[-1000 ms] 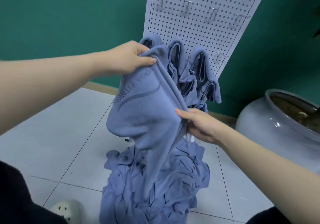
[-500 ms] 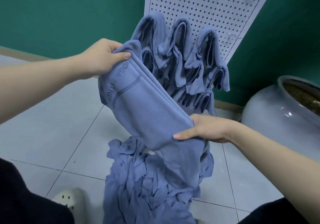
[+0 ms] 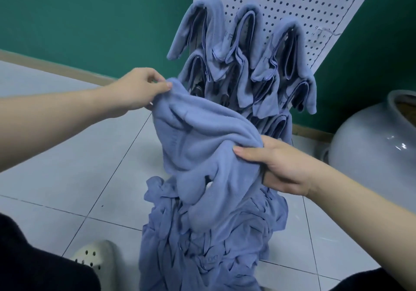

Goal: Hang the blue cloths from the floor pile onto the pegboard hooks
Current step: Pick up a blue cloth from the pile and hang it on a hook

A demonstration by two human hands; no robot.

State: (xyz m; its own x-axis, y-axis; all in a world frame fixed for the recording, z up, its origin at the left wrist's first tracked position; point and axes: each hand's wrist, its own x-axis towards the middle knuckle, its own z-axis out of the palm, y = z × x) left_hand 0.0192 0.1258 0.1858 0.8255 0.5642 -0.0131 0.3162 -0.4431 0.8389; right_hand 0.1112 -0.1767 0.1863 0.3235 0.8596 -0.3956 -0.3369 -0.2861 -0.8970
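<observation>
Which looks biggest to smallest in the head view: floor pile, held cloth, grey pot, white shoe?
1. floor pile
2. held cloth, looks close to the pile; it is nearer the camera, so unsure
3. grey pot, cut off by the frame
4. white shoe, partly hidden

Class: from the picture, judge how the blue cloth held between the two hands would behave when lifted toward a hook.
Probably floppy: the held cloth sags and folds between the left hand and right hand. Likely light, since a fingertip pinch carries it. Its fuzzy surface suggests it would not slip easily.
</observation>
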